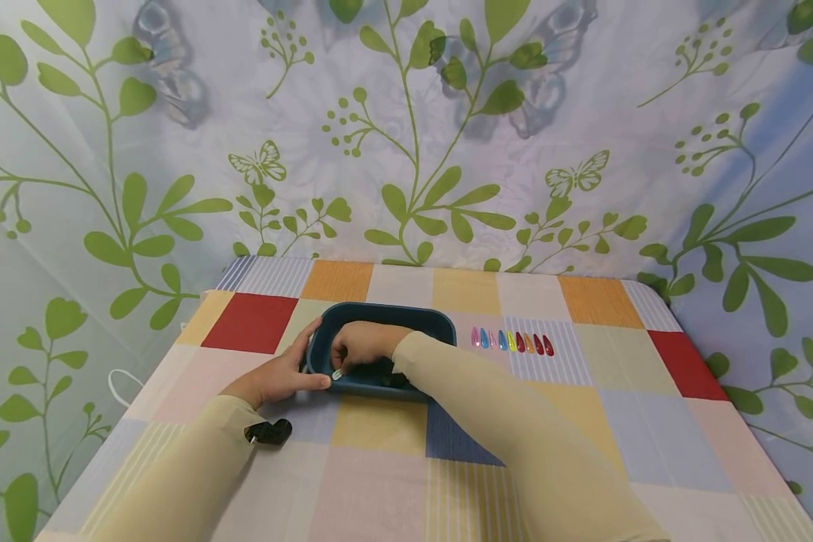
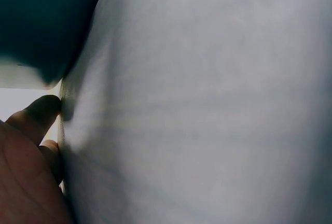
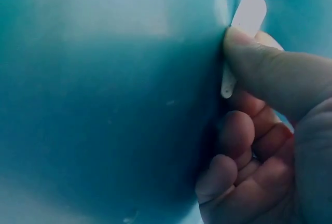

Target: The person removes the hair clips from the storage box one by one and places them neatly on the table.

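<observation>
A dark teal plastic tray (image 1: 396,307) with rounded corners lies on the patchwork cloth. My right hand (image 1: 362,345) reaches inside its left end and pinches a white hair clip (image 3: 251,14) between thumb and forefinger, close to the wall. The other right fingers curl toward the palm in the right wrist view. My left hand (image 1: 281,374) rests against the tray's left end, thumb stretched along the near corner and fingers along the left side. In the left wrist view only part of that hand shows. The right forearm hides some of the tray's inside.
Right of the tray, several coloured hair clips (image 1: 511,341) lie in a row on the patchwork tablecloth (image 1: 650,429). A black wrist device (image 1: 271,432) sits by the left cuff. A white cable (image 1: 118,388) loops at the table's left edge. Behind hangs a leaf-patterned curtain (image 1: 352,188).
</observation>
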The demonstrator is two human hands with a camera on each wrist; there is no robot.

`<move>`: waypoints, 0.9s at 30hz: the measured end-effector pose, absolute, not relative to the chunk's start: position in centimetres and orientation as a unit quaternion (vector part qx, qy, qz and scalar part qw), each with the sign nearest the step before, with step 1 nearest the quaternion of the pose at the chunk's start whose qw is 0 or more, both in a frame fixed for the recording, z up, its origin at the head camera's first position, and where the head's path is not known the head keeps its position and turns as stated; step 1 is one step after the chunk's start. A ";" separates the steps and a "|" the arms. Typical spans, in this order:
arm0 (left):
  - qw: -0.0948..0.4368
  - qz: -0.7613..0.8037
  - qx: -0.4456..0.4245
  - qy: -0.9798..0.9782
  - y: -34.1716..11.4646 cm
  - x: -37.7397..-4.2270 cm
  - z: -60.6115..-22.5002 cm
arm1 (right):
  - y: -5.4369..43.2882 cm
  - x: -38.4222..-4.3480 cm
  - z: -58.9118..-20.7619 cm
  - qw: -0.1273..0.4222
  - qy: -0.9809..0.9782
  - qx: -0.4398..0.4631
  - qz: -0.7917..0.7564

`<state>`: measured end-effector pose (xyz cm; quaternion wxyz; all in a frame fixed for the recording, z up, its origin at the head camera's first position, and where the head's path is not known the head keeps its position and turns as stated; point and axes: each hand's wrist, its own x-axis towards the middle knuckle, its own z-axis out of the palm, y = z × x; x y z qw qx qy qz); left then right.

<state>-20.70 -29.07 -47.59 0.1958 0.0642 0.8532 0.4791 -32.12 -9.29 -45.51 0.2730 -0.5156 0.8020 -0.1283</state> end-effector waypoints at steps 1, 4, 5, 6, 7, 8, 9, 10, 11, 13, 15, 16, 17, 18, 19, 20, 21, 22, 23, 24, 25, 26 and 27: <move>0.195 0.478 0.065 0.854 -29.1 -20.7 -47.6 | -9.2 -32.1 -45.4 0.273 0.801 -0.517 -0.126; 0.194 0.477 0.068 0.854 -29.1 -20.8 -47.7 | -9.0 -32.0 -45.2 0.273 0.802 -0.516 -0.126; 0.192 0.478 0.069 0.855 -29.1 -20.8 -47.7 | -9.0 -32.0 -45.1 0.271 0.803 -0.516 -0.125; 0.192 0.478 0.069 0.855 -29.1 -20.7 -47.7 | -8.9 -31.9 -45.0 0.269 0.804 -0.516 -0.124; 0.191 0.477 0.068 0.855 -29.1 -20.7 -47.7 | -8.8 -31.9 -44.9 0.266 0.806 -0.514 -0.124; 0.191 0.477 0.067 0.855 -29.1 -20.7 -47.7 | -8.7 -31.8 -44.8 0.265 0.807 -0.512 -0.126; 0.190 0.476 0.066 0.856 -29.0 -20.7 -47.6 | -8.7 -31.8 -44.8 0.262 0.809 -0.510 -0.126; 0.189 0.476 0.065 0.857 -29.0 -20.6 -47.6 | -8.6 -31.8 -44.7 0.260 0.811 -0.508 -0.126; 0.189 0.475 0.064 0.857 -29.0 -20.6 -47.6 | -8.5 -31.8 -44.7 0.257 0.813 -0.506 -0.125; 0.190 0.476 0.062 0.857 -28.9 -20.6 -47.5 | -8.3 -31.9 -44.9 0.252 0.816 -0.504 -0.126; 0.193 0.476 0.060 0.856 -28.8 -20.5 -47.5 | -8.0 -32.1 -45.0 0.243 0.819 -0.505 -0.125; 0.195 0.476 0.059 0.855 -28.8 -20.5 -47.5 | -7.8 -32.2 -45.0 0.238 0.819 -0.506 -0.127; 0.197 0.474 0.058 0.856 -28.8 -20.5 -47.5 | -7.7 -32.3 -44.9 0.234 0.821 -0.505 -0.130; 0.198 0.474 0.057 0.856 -28.8 -20.5 -47.5 | -7.5 -32.4 -44.9 0.232 0.821 -0.504 -0.136; 0.199 0.473 0.057 0.857 -28.8 -20.5 -47.5 | -7.2 -32.5 -44.8 0.230 0.823 -0.500 -0.144; 0.200 0.472 0.056 0.857 -28.8 -20.5 -47.5 | -7.0 -32.6 -44.7 0.227 0.825 -0.495 -0.152; 0.201 0.472 0.056 0.857 -28.8 -20.5 -47.5 | -6.8 -32.8 -44.6 0.227 0.827 -0.489 -0.163; 0.201 0.470 0.056 0.858 -28.8 -20.5 -47.5 | -6.6 -32.8 -44.4 0.227 0.828 -0.483 -0.173; 0.200 0.468 0.056 0.859 -28.8 -20.5 -47.5 | -6.3 -32.9 -44.1 0.227 0.829 -0.477 -0.182; 0.199 0.466 0.056 0.860 -28.9 -20.4 -47.5 | -6.1 -32.9 -43.9 0.226 0.830 -0.474 -0.189; 0.198 0.463 0.057 0.862 -28.9 -20.4 -47.5 | -5.9 -33.0 -43.8 0.223 0.831 -0.471 -0.196; 0.197 0.461 0.057 0.863 -28.9 -20.3 -47.5 | -5.7 -33.1 -43.6 0.219 0.831 -0.470 -0.200; 0.196 0.462 0.057 0.863 -28.9 -20.3 -47.5 | -5.5 -33.1 -43.3 0.217 0.831 -0.470 -0.203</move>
